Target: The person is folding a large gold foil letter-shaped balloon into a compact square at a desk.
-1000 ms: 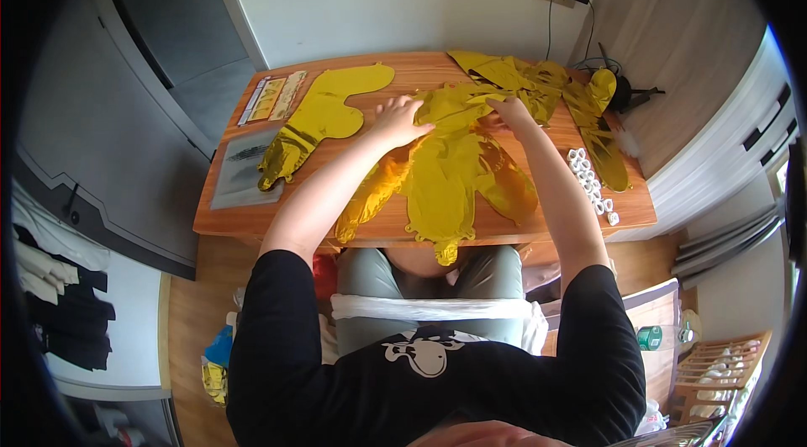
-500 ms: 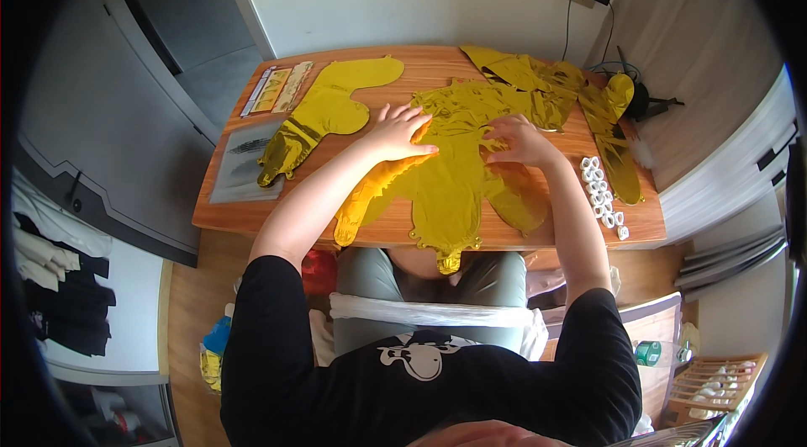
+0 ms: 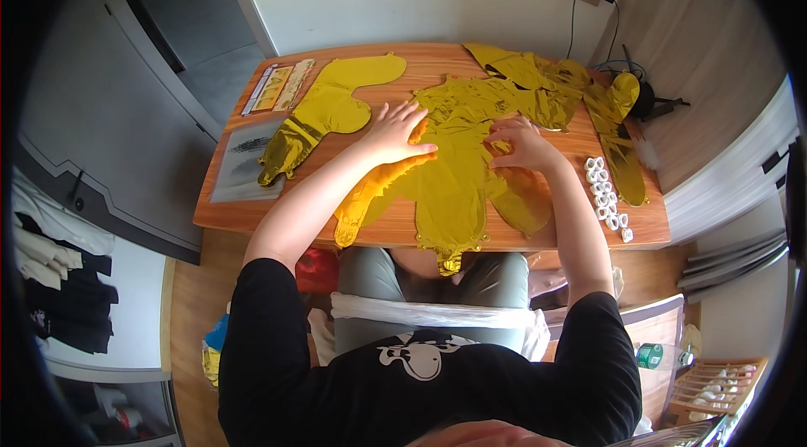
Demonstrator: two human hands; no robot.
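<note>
So both hands are down on a flat gold foil balloon (image 3: 458, 178) spread across the middle of the wooden counter (image 3: 252, 207), with its tail hanging over the near edge at 6 o'clock. The left hand (image 3: 395, 132) lies palm down with fingers spread wide, pressing the balloon's left side; that grip is open and flat, not wrapped around anything. The right hand (image 3: 521, 144) sits on the balloon's right side with the fingers curled a bit, fingertips on the foil. Can't tell if it's pinching the foil or just resting there.

Around it: another gold balloon shape (image 3: 324, 115) lies flat at about 10 o'clock from the left hand, well apart from the one being handled. A crumpled pile of gold foil pieces (image 3: 538, 81) sits at 12 to 1 o'clock, touching the top of the main balloon, and a long gold strip (image 3: 618, 140) runs down the right side at 3 o'clock. Just beside that strip, a row of small white rings (image 3: 607, 199) lines up near the counter's right front corner. A grey sheet (image 3: 244, 165) and a striped card (image 3: 277, 87) lie at the far left end. A black cable tool (image 3: 647, 98) sits at the back right corner.
</note>
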